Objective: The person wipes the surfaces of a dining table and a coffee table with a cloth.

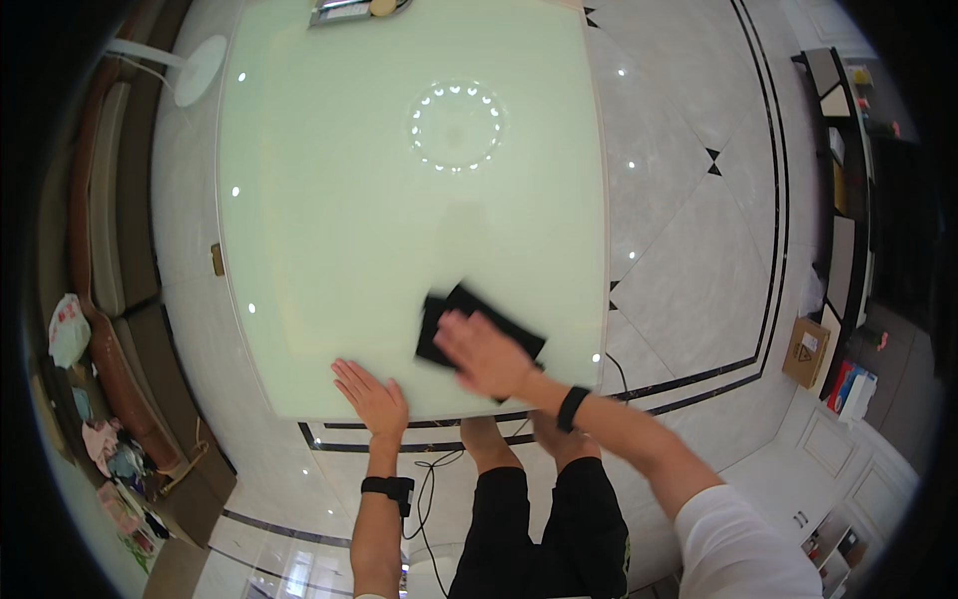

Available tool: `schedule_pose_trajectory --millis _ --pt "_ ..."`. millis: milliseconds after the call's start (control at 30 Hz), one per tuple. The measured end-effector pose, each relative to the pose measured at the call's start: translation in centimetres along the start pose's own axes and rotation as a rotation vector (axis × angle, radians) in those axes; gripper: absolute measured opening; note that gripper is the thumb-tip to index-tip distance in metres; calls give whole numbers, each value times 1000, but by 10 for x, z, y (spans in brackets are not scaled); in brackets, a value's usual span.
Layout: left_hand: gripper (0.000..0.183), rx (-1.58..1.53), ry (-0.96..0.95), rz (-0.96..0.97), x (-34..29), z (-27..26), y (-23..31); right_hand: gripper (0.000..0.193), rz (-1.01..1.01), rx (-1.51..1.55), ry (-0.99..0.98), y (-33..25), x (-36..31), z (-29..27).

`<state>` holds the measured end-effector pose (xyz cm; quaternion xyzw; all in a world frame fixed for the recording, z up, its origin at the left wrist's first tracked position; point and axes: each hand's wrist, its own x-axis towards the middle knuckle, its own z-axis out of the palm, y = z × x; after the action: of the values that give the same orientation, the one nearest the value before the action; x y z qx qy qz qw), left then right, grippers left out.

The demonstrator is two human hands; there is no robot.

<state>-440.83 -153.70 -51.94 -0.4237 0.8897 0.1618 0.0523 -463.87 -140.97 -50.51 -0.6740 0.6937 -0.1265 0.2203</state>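
My right hand (484,356) lies flat on a folded black cloth (497,317), pressing it against the pale green glossy tabletop (349,220) near the close edge. Its fingers are stretched out and slightly smeared by motion. The cloth shows beyond the fingertips and on both sides of the hand. To the left, my left hand (374,399) rests palm down at the table's near edge, fingers stretched out, with nothing in it. A black band circles each wrist.
At the table's far edge sits a tray-like item (354,10). A brown sofa (120,250) runs along the left, beside a white round stand (201,72). A cardboard box (805,351) stands by the cabinets at right. Black cables (427,489) trail over the floor near my legs.
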Motion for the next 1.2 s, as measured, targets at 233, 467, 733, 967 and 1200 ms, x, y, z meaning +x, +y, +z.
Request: schedule_pose_trajectory --millis 233,467,733,967,1200 --pt "76 -90 158 -125 16 10 19 76 -430 140 -147 36 -3 -7" --pt "76 -28 204 -215 12 13 14 69 170 -268 384 251 55 -118" --pt "73 -48 219 -198 16 13 26 71 478 -503 521 242 87 -99" --pt "70 -422 267 -244 3 2 17 70 6 -7 101 -28 148 -4" --pt "70 -415 524 -491 9 -18 -64 76 -317 176 -97 -113 131 48"
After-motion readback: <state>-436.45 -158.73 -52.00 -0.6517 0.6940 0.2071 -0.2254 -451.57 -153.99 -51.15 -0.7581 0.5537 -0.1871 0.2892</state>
